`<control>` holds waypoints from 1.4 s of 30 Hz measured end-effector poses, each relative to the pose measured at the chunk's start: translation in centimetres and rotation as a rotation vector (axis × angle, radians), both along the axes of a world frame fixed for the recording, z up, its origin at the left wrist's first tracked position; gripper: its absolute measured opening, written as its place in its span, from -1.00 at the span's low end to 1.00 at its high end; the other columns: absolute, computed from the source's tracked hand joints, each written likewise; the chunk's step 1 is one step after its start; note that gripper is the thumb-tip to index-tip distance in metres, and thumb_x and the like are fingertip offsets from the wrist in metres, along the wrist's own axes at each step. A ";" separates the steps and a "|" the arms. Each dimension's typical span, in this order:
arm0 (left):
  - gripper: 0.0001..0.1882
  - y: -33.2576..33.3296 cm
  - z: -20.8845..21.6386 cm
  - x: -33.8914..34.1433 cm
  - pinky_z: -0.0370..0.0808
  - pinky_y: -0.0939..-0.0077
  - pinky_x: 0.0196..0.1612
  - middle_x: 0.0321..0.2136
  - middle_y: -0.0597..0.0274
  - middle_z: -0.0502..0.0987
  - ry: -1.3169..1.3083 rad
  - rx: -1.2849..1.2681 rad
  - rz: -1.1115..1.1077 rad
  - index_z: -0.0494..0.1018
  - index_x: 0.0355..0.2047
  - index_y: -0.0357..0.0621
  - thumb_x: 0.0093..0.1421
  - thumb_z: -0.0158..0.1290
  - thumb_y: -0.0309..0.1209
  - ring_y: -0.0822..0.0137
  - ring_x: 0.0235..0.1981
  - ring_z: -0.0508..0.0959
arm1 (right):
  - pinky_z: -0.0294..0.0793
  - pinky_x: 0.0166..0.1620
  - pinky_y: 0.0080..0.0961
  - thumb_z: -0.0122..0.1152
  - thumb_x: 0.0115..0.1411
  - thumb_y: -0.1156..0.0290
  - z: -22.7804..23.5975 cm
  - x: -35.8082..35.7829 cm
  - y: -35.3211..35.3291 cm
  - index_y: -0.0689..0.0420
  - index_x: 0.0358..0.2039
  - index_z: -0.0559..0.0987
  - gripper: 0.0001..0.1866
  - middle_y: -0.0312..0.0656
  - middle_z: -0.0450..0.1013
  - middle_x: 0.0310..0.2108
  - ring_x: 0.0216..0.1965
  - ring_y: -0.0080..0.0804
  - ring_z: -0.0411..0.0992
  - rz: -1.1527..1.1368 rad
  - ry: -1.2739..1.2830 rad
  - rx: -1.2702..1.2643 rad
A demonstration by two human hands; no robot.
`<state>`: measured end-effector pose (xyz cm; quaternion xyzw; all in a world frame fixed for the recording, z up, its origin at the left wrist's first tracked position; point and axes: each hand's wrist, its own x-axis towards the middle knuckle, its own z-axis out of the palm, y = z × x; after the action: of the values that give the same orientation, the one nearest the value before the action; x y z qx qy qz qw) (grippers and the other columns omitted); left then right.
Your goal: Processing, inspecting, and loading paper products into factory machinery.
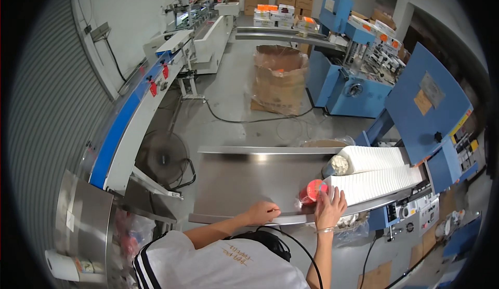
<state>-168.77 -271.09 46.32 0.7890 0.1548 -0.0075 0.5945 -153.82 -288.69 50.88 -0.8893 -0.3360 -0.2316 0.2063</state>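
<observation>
Cylinder (311, 191), red, touched by the spread right hand (330, 209); left of the cylinder, the left hand (262, 213) curls, grip unclear; right, white stacks (371, 186).

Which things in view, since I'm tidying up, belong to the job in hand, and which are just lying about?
Likely part of the job:
red cylindrical item by the right hand,
two rows of white pieces,
metal tray

Apparently just lying about:
floor fan,
plastic-lined carton,
white cylinder at lower left
</observation>
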 end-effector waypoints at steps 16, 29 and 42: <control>-0.22 -5.0 1.8 12.8 0.28 0.18 0.04 0.10 -0.09 0.14 -0.400 0.791 0.116 0.20 0.10 -0.03 -0.21 0.23 -0.37 -0.12 0.03 0.26 | 0.11 0.08 -0.13 0.14 -0.12 0.45 -2.0 4.2 -1.9 0.04 -0.19 0.48 -0.62 -0.05 0.22 0.04 0.09 -0.06 0.14 0.190 -0.017 -0.072; -0.54 -5.6 1.8 13.6 0.42 0.26 -0.21 -0.12 -0.07 0.35 0.095 0.457 0.109 0.25 -0.10 -0.27 -0.06 0.05 -0.54 0.06 -0.20 0.44 | 0.03 0.14 -0.18 0.05 -0.03 0.43 -3.6 5.2 -3.3 0.05 -0.13 0.43 -0.63 -0.14 0.15 0.13 0.17 -0.14 0.06 0.269 -0.047 -0.064; -0.13 -12.5 0.9 14.8 0.36 0.33 -0.08 -0.11 -0.13 0.40 -0.175 0.319 0.287 0.02 0.13 -0.28 -0.12 0.25 -0.31 0.05 -0.10 0.44 | 0.38 -0.41 -0.60 0.03 0.14 0.38 -2.8 17.6 -17.1 0.24 -0.21 0.46 -0.75 -0.23 0.44 -0.51 -0.53 -0.54 0.35 -0.083 0.638 0.745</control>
<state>-154.01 -283.61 47.22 0.8406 0.2125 0.1703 0.4683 -136.26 -305.76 48.09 -0.7944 -0.1148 -0.0601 0.5934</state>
